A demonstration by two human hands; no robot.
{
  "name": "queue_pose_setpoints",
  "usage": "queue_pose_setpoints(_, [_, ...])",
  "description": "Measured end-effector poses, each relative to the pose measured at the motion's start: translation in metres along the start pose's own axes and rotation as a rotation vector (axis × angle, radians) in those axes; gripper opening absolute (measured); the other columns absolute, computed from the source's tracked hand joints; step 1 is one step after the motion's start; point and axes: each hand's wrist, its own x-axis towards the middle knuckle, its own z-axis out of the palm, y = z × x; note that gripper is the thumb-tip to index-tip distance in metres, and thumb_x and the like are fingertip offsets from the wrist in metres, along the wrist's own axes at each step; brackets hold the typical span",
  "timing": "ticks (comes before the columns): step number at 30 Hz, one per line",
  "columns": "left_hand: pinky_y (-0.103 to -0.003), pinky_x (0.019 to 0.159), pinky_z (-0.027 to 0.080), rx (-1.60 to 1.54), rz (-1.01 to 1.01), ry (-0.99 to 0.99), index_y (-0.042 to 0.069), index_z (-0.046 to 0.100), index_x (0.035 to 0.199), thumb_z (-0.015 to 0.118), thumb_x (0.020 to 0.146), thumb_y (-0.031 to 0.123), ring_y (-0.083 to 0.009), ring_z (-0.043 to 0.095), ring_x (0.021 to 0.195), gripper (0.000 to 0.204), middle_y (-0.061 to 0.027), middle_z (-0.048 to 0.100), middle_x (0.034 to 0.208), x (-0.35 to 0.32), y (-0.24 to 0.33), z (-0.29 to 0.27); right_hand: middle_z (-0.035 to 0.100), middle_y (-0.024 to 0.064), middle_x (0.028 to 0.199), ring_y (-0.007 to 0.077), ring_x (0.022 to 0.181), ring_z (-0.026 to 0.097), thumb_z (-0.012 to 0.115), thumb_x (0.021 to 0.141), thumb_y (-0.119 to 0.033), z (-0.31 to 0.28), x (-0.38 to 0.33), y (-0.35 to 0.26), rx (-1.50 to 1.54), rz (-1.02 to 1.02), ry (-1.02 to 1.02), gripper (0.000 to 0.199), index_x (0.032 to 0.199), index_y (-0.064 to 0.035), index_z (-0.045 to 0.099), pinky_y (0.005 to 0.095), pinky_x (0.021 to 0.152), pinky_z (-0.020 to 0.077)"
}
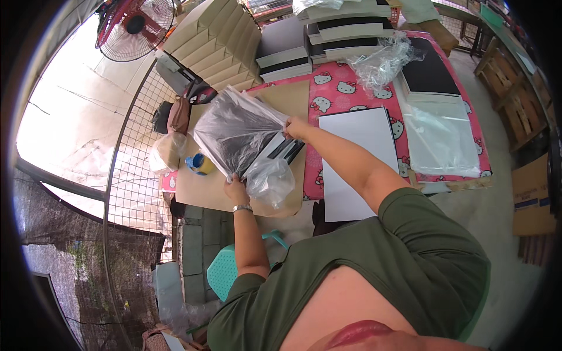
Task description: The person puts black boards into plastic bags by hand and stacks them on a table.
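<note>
A clear plastic bag [234, 126] lies on brown kraft paper [199, 193], with a stack of dark and white sheets inside it. At the bag's near left corner my left hand [236, 188] is closed on the plastic edge, a band round the wrist. My right hand [297, 128] pinches the opposite corner of the bag's mouth. Between the hands the edges of the dark and white sheets [275, 143] show, and loose plastic bulges out toward me. A yellow and blue roll of tape [200, 164] sits left of the bag.
White sheets [360, 158] lie on the pink patterned tablecloth [328, 88] to the right. Beyond them are flat plastic bags [442, 140], a black-topped stack [430, 73] and crumpled plastic [383, 64]. Brown paper packages [213, 38] and a fan [134, 26] stand behind. A green stool [222, 272] is below.
</note>
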Motion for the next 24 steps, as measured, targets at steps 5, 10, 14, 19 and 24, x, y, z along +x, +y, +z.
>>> queue_pose_setpoints(5, [-0.040,0.067,0.046,0.801,0.240,0.122,-0.005,0.059,0.102,0.062,0.081,0.029,-0.0346,0.060,0.076,0.040,-0.0212,0.062,0.084,0.010,-0.024,-0.018,0.063,0.0085,0.082,0.0163,0.065,0.060,0.059,0.082,-0.015,0.004,-0.023,0.013,-0.124,0.059,-0.105,0.026,0.104,-0.0009,0.056,0.0287,0.056,0.0465])
queue_pose_setpoints(10, [-0.042,0.082,0.044,0.980,0.300,0.163,-0.007,0.051,0.115,0.059,0.083,0.031,-0.0375,0.055,0.097,0.050,-0.0230,0.052,0.112,-0.057,0.054,0.009,0.064,0.0118,0.095,0.0229,0.088,0.061,0.061,0.082,-0.016,-0.027,-0.078,0.017,-0.562,-0.304,-0.029,0.045,0.121,-0.0012,0.046,0.0341,0.078,0.0477])
queue_pose_setpoints(14, [-0.036,0.089,0.042,0.224,0.278,-0.570,-0.006,0.046,0.120,0.053,0.085,0.012,-0.0292,0.053,0.104,0.040,-0.0190,0.050,0.118,-0.086,0.069,0.059,0.064,0.0136,0.094,0.0256,0.097,0.059,0.064,0.080,-0.015,-0.014,-0.142,-0.039,-0.048,-0.499,-0.110,0.053,0.127,-0.0029,0.042,0.0355,0.085,0.0451])
queue_pose_setpoints(19, [-0.036,0.100,0.037,-0.554,-0.114,-1.096,-0.008,0.036,0.127,0.042,0.074,-0.012,-0.0291,0.047,0.116,0.054,-0.0220,0.046,0.126,-0.148,0.136,0.126,0.061,0.0077,0.087,0.0173,0.085,0.059,0.064,0.078,-0.006,-0.060,-0.180,-0.070,0.128,-0.361,-0.156,0.063,0.133,-0.0036,0.033,0.0298,0.078,0.0465])
queue_pose_setpoints(24, [-0.034,0.095,0.043,-0.484,-0.156,-1.163,-0.007,0.039,0.126,0.039,0.068,-0.017,-0.0263,0.052,0.110,0.059,-0.0214,0.050,0.122,-0.166,0.141,0.150,0.060,0.0041,0.077,0.0115,0.070,0.057,0.059,0.077,0.002,-0.107,-0.219,-0.092,0.143,-0.483,-0.038,0.033,0.109,-0.0011,0.054,0.0240,0.071,0.0457])
